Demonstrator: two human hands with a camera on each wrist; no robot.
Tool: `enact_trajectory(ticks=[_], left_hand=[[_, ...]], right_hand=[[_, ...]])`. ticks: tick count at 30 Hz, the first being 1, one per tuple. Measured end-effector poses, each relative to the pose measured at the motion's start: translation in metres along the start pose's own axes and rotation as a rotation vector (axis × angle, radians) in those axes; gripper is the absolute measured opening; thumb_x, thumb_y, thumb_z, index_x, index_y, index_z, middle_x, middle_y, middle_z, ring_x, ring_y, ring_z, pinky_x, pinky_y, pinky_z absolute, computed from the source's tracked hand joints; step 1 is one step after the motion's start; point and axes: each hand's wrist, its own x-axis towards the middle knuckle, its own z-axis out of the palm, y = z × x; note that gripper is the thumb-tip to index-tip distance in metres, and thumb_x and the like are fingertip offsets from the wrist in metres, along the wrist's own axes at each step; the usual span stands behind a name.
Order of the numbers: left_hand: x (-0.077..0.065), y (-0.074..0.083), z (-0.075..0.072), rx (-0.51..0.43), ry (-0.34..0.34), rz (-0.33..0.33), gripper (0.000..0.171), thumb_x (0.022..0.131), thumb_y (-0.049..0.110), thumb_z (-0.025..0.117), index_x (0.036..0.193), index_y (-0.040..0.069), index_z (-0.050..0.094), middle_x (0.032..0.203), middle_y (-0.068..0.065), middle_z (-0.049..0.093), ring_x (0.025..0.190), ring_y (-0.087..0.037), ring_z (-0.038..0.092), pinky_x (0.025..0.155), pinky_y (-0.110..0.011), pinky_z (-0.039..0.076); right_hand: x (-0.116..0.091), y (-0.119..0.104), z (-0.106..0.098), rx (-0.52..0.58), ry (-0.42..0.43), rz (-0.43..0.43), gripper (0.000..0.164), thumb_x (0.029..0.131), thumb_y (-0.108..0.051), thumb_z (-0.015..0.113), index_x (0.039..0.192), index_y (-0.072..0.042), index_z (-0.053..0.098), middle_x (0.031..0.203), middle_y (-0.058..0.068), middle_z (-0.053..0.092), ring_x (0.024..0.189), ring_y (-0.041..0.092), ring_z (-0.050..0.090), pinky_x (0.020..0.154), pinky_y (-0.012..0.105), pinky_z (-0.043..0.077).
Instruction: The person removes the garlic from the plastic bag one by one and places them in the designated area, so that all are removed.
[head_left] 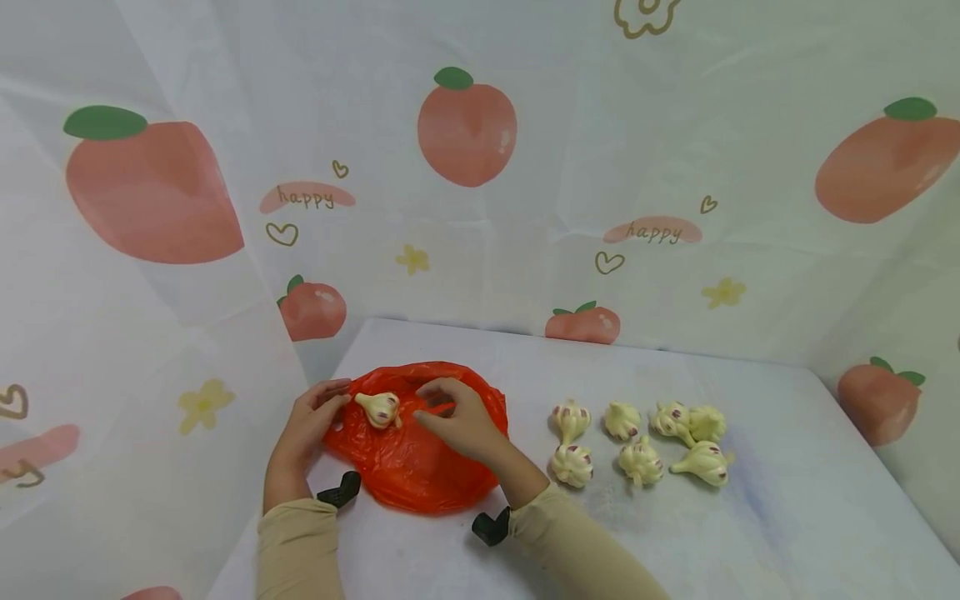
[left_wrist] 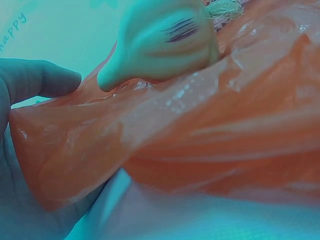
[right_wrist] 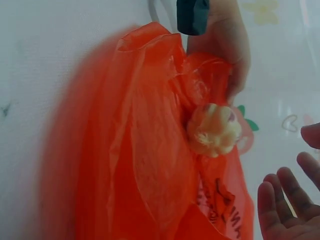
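A red plastic bag [head_left: 427, 479] lies spread on the table, with one garlic bulb [head_left: 380, 409] on its left part. At the bag's left edge, my left hand [head_left: 306, 421] holds the plastic between thumb and fingers. The left wrist view shows the bulb [left_wrist: 160, 45] tilted, its stem pointing toward the thumb [left_wrist: 57, 80]. My right hand [head_left: 465, 419] hovers over the bag, right of the bulb, with fingers loosely bent and nothing in them. In the right wrist view its spread fingers [right_wrist: 290, 200] are apart from the bulb [right_wrist: 214, 131].
Several more garlic bulbs [head_left: 640, 461] sit in two loose rows on the white table [head_left: 780, 417], right of the bag. Black wrist camera mounts [head_left: 491, 527] are on both wrists. A white curtain [head_left: 525, 233] with printed fruit stands behind and at the sides.
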Motion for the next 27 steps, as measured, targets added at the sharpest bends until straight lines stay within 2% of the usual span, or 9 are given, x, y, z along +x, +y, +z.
enact_trajectory(ticks=[9,16,22,27], left_hand=[[0.003,0.003,0.003,0.024,-0.005,-0.002,0.053,0.110,0.031,0.055,0.159,0.013,0.047,0.162,-0.016,0.047,0.141,-0.032,0.049,0.094,-0.018,0.052],[0.002,0.005,0.001,0.026,-0.001,-0.001,0.052,0.110,0.029,0.054,0.159,0.012,0.046,0.162,-0.017,0.047,0.143,-0.033,0.049,0.096,-0.019,0.052],[0.001,0.001,0.000,0.031,0.001,-0.010,0.052,0.110,0.029,0.054,0.159,0.011,0.046,0.163,-0.017,0.047,0.143,-0.034,0.049,0.100,-0.022,0.052],[0.001,0.000,0.000,0.037,0.003,-0.007,0.052,0.110,0.028,0.054,0.158,0.011,0.046,0.162,-0.017,0.047,0.142,-0.034,0.050,0.098,-0.021,0.052]], right_hand=[[0.009,0.007,0.008,-0.048,0.045,0.051,0.032,0.100,-0.022,0.071,0.131,-0.015,0.067,0.136,0.000,0.065,0.128,0.030,0.061,0.103,0.044,0.059],[0.019,0.013,0.014,-0.086,0.037,0.067,0.042,0.100,-0.021,0.072,0.139,-0.009,0.063,0.144,0.005,0.058,0.133,0.034,0.057,0.103,0.044,0.060],[0.026,0.015,0.021,-0.137,0.028,0.080,0.045,0.098,-0.022,0.075,0.140,-0.010,0.063,0.146,0.006,0.054,0.133,0.034,0.054,0.101,0.040,0.060],[0.031,0.014,0.028,-0.167,0.016,0.092,0.051,0.097,-0.023,0.075,0.145,-0.014,0.061,0.147,0.005,0.054,0.135,0.032,0.054,0.104,0.045,0.059]])
